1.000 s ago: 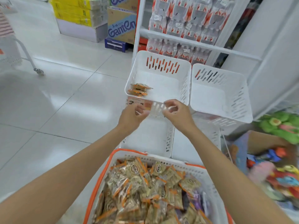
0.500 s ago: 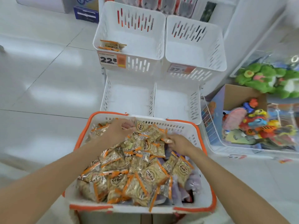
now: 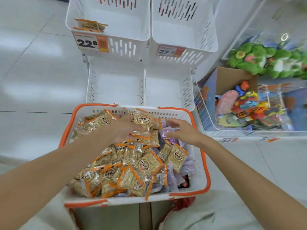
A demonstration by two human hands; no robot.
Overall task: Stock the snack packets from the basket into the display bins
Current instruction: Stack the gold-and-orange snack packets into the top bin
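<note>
1. the left hand (image 3: 126,128) grasps snack packets (image 3: 143,121), which cover its fingertips.
2. the right hand (image 3: 182,131) is blurred; whether its spread fingers touch the purple packet (image 3: 166,132) cannot be told.
3. both forearms run off the picture's edges.
4. the basket (image 3: 201,171) has its floor buried under packets.
5. a red thing (image 3: 184,203) below the basket is mostly covered by it.
6. the upper left bin (image 3: 126,47) and upper right bin (image 3: 196,58) are cut off by the top edge.
7. the right price tag (image 3: 169,51) reads 27, with the last digit blurred; the small print on the left price tag (image 3: 91,42) is too small to read.
8. the green plush toys (image 3: 265,60) are smeared and run off the right edge.
</note>
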